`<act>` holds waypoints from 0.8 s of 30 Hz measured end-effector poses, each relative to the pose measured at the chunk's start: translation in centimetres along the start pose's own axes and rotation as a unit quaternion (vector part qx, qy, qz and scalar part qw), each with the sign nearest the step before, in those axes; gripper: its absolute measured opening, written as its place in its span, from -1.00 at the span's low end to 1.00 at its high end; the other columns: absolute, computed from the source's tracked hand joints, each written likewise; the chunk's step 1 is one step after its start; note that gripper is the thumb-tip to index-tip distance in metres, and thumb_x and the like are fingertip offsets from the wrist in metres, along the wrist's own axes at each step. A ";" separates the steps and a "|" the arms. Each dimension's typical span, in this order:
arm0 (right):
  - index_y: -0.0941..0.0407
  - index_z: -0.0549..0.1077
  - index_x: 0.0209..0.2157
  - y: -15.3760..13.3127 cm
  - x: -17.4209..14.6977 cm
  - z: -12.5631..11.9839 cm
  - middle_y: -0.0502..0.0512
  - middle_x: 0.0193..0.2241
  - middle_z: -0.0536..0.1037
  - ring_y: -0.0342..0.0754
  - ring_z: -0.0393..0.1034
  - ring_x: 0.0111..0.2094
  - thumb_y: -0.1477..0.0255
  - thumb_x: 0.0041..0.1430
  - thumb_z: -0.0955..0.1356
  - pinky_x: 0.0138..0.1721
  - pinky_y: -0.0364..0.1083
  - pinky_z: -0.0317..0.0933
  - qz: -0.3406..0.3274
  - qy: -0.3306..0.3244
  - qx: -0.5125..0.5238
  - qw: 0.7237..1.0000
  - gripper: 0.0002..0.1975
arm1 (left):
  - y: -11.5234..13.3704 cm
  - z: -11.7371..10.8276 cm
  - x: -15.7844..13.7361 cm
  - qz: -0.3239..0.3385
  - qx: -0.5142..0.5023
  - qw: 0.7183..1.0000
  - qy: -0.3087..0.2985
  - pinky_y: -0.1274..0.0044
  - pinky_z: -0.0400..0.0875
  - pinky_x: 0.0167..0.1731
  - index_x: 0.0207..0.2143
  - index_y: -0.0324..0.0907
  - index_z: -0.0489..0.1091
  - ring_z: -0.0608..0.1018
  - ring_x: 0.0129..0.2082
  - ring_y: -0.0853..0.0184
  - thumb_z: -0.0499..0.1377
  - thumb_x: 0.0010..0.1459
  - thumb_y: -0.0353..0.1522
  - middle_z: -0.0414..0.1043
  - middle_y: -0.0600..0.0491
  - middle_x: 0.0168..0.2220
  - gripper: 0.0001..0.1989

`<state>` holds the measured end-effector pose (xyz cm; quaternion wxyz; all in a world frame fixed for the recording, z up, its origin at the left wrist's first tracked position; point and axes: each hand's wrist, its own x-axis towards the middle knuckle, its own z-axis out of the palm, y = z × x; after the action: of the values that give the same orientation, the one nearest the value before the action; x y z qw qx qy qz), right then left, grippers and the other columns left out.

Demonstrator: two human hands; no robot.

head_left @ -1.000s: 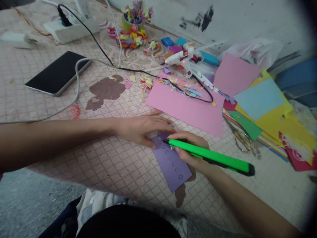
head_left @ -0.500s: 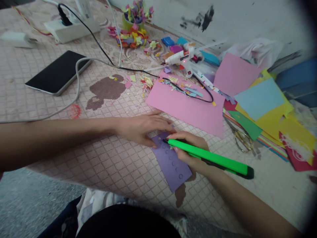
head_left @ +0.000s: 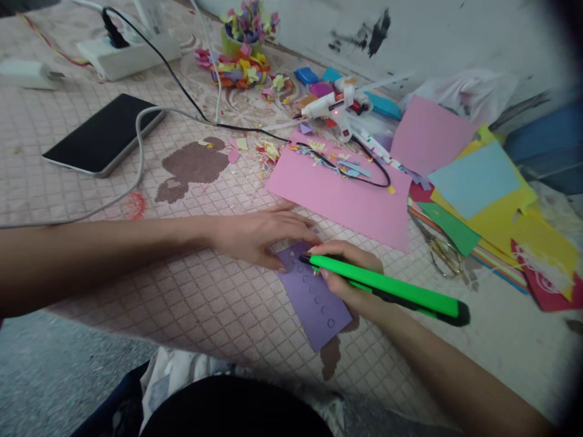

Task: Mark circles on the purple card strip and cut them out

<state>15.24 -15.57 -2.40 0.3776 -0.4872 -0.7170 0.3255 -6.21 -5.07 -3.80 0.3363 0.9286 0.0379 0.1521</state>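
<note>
A strip of purple paper (head_left: 314, 309) lies slantwise on the patterned tablecloth, with a row of small circles marked along it. My left hand (head_left: 259, 237) rests flat at its upper end, fingers spread and the thumb on the paper's left edge. Gripped in my right hand (head_left: 353, 273) is a bright green utility knife (head_left: 387, 283) with black ends. Its tip is at the paper near the upper circles. Whether the blade touches the paper I cannot tell.
Pink paper (head_left: 346, 206) with scraps lies ahead, under the cord of a white glue gun (head_left: 330, 108). Gold-handled scissors (head_left: 444, 255) and coloured sheets (head_left: 478, 179) are on the right. A black tablet (head_left: 107, 136) and a power strip (head_left: 132, 56) sit on the left. Paper flowers (head_left: 241, 70) stand behind.
The knife's rear end has swung very slightly up and to the right in my right hand. My left hand stays in place on the paper. The view has shifted a little.
</note>
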 end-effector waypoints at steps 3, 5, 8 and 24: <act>0.07 0.54 -0.27 0.0 0.0 0.0 0.00 -0.34 0.64 -0.13 0.53 -0.40 0.56 0.03 0.35 -0.33 -0.15 0.40 -0.003 -0.004 -0.008 1.000 -0.79 | 0.1 0.0 0.0 0.005 0.003 1.000 0.002 0.26 0.07 0.23 0.17 -0.17 0.27 0.33 0.20 0.10 0.26 0.12 -0.29 0.39 -0.14 0.13 -0.44; 0.06 0.54 -0.27 0.1 -0.1 0.1 -0.01 -0.35 0.64 -0.13 0.52 -0.40 0.57 0.03 0.35 -0.33 -0.15 0.40 -0.004 -0.004 -0.010 1.000 -0.78 | 0.1 -0.1 0.1 0.007 0.005 1.000 0.001 0.27 0.07 0.23 0.17 -0.19 0.27 0.33 0.19 0.10 0.26 0.13 -0.29 0.39 -0.15 0.13 -0.45; 0.05 0.53 -0.26 0.3 -0.1 0.1 -0.02 -0.34 0.64 -0.13 0.52 -0.39 0.57 0.02 0.35 -0.32 -0.14 0.40 -0.008 -0.005 -0.007 1.000 -0.77 | 0.1 -0.1 0.1 0.006 0.004 1.000 -0.001 0.27 0.07 0.22 0.17 -0.17 0.26 0.33 0.19 0.11 0.26 0.13 -0.29 0.38 -0.13 0.13 -0.44; 0.05 0.53 -0.23 0.1 -0.1 0.1 -0.02 -0.33 0.62 -0.14 0.51 -0.36 0.57 0.04 0.34 -0.30 -0.15 0.38 -0.012 -0.022 -0.021 0.999 -0.75 | 0.0 0.0 0.1 0.008 0.002 1.000 0.003 0.25 0.06 0.22 0.18 -0.17 0.26 0.34 0.19 0.10 0.26 0.12 -0.29 0.38 -0.15 0.13 -0.43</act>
<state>15.18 -15.69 -2.55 0.3555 -0.4786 -0.7377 0.3167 -6.13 -5.05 -3.77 0.3327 0.9292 0.0320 0.1574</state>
